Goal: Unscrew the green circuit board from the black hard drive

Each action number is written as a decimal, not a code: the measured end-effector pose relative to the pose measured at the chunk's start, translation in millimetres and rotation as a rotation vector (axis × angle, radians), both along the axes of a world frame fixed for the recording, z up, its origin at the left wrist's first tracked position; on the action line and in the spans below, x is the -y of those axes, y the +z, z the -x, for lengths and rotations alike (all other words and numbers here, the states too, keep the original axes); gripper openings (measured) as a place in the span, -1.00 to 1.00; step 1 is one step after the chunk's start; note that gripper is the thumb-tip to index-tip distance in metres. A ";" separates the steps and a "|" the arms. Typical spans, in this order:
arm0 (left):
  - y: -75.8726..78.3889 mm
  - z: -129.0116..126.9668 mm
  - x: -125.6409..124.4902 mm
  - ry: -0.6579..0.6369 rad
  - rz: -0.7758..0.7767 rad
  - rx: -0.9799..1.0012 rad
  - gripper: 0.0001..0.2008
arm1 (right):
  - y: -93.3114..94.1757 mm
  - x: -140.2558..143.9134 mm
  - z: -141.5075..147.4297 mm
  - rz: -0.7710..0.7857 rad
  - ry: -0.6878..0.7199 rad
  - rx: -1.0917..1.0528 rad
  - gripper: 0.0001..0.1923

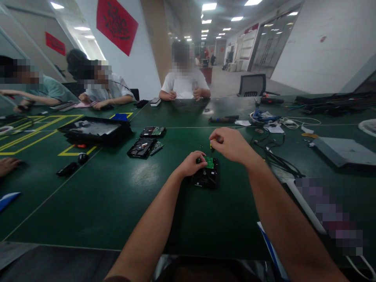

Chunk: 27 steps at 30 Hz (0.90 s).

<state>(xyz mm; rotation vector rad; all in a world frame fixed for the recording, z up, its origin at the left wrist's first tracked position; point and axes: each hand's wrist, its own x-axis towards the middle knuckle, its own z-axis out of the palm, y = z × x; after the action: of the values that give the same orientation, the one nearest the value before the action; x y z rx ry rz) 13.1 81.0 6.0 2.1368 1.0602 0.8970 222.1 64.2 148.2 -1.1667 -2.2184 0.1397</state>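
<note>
Head view: the right hand (230,144) pinches a slim yellow-handled screwdriver (212,147), pointing down at one o'clock on a black rectangular hard drive (205,179), flat on the dark green table (141,213). The left hand (191,164), fingers bent, touches it at ten o'clock; whether gripping, can't tell.

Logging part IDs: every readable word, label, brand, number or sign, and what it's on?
Nothing legible.
Large red poster: dark characters, too blurred to read.
Smaller red poster: marks too blurred.
Black drive at the left hand: pale marks, too small.
Distant red banner: too small.
</note>
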 end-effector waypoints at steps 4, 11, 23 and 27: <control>0.6 -0.2 -0.1 -0.006 -0.008 -0.003 -0.94 | 1.9 -1.9 -1.5 -0.009 -0.033 0.023 -0.93; 1.8 -0.9 1.3 0.014 0.011 -0.010 -0.94 | 6.1 -0.8 -6.5 0.015 -0.038 0.067 -0.93; -0.8 1.2 0.7 -0.003 0.001 0.008 -0.93 | 2.2 -6.5 -16.5 0.141 0.041 -0.035 -0.84; 0.2 0.6 1.6 0.001 0.001 0.011 -0.93 | 2.0 -6.1 -10.4 0.052 -0.042 0.010 -0.87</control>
<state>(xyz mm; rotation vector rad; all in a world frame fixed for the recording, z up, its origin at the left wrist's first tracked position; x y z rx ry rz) 12.5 79.4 6.2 2.1280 1.0555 0.9076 232.4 70.3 150.2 -1.2440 -2.2088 0.1751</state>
